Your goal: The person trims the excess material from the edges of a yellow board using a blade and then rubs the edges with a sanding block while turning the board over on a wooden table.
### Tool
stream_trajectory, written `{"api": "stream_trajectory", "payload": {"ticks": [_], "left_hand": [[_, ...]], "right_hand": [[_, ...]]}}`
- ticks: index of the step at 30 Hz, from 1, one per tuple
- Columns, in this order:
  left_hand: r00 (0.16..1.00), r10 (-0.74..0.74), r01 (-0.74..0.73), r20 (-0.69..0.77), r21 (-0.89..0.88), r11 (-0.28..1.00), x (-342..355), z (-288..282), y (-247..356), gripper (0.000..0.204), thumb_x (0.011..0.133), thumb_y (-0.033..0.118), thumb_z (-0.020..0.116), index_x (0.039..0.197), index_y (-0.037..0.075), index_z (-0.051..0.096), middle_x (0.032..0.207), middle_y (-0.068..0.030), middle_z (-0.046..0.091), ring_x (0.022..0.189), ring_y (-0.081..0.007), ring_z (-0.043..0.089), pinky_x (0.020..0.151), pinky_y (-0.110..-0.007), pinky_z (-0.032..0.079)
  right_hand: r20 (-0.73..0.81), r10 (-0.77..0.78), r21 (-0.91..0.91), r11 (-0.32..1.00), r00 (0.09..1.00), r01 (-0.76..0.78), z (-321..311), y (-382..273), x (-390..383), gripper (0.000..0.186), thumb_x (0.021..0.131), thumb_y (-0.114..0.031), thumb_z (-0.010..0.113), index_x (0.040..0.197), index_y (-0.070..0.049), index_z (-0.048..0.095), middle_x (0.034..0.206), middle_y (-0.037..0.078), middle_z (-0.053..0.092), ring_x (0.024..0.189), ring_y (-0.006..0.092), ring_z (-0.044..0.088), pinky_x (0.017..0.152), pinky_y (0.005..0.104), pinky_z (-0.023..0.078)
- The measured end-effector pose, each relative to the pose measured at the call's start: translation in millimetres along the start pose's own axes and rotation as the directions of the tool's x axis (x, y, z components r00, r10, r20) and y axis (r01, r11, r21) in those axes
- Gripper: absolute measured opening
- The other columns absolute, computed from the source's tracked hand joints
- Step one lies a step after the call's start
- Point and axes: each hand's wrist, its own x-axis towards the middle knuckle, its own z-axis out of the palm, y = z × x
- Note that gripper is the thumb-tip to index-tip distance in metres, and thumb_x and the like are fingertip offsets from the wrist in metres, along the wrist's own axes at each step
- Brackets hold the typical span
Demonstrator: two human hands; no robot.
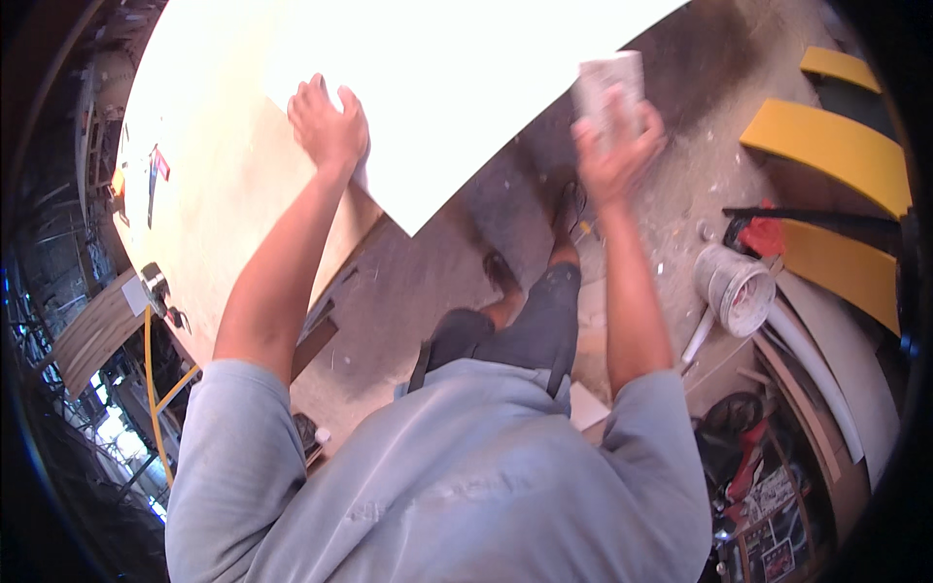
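Observation:
A large white sheet (447,87) fills the far middle, one corner pointing toward me, on top of a wooden work surface (224,214). My left hand (328,126) rests at the sheet's left edge with its fingers spread and thumb apart. Just past the sheet's right edge, my right hand (618,160) is closed round a pale, flat rectangular block (612,87). Motion blurs that block, so I cannot make out its exact kind or whether it touches the sheet.
On the floor to the right stands a stained white bucket (743,291). Yellow curved panels (826,151) and a red item (763,235) lie beyond it. Small tools (155,291) sit at the work surface's left edge. Slatted wood (97,335) is at the far left.

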Motion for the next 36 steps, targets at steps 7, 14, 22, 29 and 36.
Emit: {"api": "stream_trajectory", "payload": {"ticks": [7,14,22,29,36], "left_hand": [[1.0,0.005,-0.005,-0.006,0.033,0.999,5.7,1.7,1.1,0.057,0.099,0.037,0.05,0.148,0.008,0.042,0.155,-0.0188,0.038,0.147,-0.0388,0.027,0.119,-0.054,0.023],[0.999,0.021,-0.025,0.041,0.078,0.997,-0.8,-6.2,6.6,0.054,0.102,0.033,0.047,0.148,0.007,0.041,0.155,-0.0203,0.037,0.146,-0.0402,0.027,0.12,-0.054,0.021],[0.995,0.068,-0.074,0.069,0.094,0.993,6.8,-6.6,14.3,0.053,0.103,0.029,0.043,0.149,0.004,0.04,0.155,-0.0214,0.036,0.146,-0.0398,0.026,0.121,-0.052,0.02],[0.996,0.072,-0.076,0.058,0.071,0.995,7.7,-8.2,22.6,0.052,0.102,0.027,0.044,0.149,0.004,0.04,0.155,-0.0216,0.036,0.146,-0.04,0.027,0.121,-0.052,0.021],[0.996,0.068,-0.074,0.064,0.105,0.992,9.7,-7.9,18.9,0.053,0.102,0.027,0.045,0.149,0.004,0.04,0.154,-0.0225,0.037,0.145,-0.0402,0.029,0.12,-0.052,0.023]], "right_hand": [[0.058,-0.051,0.028,0.998,0.997,0.05,2.6,71.8,64.7,0.062,0.09,-0.056,0.063,0.14,-0.019,0.061,0.132,0.019,0.049,0.122,0.0367,0.043,0.105,0.0498,0.035],[0.213,-0.408,0.219,0.905,0.888,0.364,-4.7,62.6,89.5,0.062,0.087,-0.054,0.066,0.142,-0.026,0.06,0.135,0.017,0.051,0.124,0.0351,0.045,0.103,0.0507,0.036],[0.232,-0.353,0.196,0.93,0.906,0.312,-14.9,107.2,140.4,0.066,0.084,-0.057,0.067,0.142,-0.025,0.059,0.138,0.015,0.049,0.126,0.0366,0.046,0.105,0.054,0.035],[0.069,-0.134,0.032,0.991,0.988,0.133,-8.6,202.8,203.6,0.065,0.085,-0.054,0.068,0.141,-0.021,0.06,0.136,0.016,0.052,0.125,0.0356,0.046,0.104,0.0495,0.039],[0.008,-0.035,-0.025,0.999,0.999,0.035,9.5,243.5,235.1,0.06,0.088,-0.047,0.069,0.142,-0.024,0.058,0.137,0.014,0.048,0.127,0.0345,0.045,0.102,0.0498,0.04]]}}
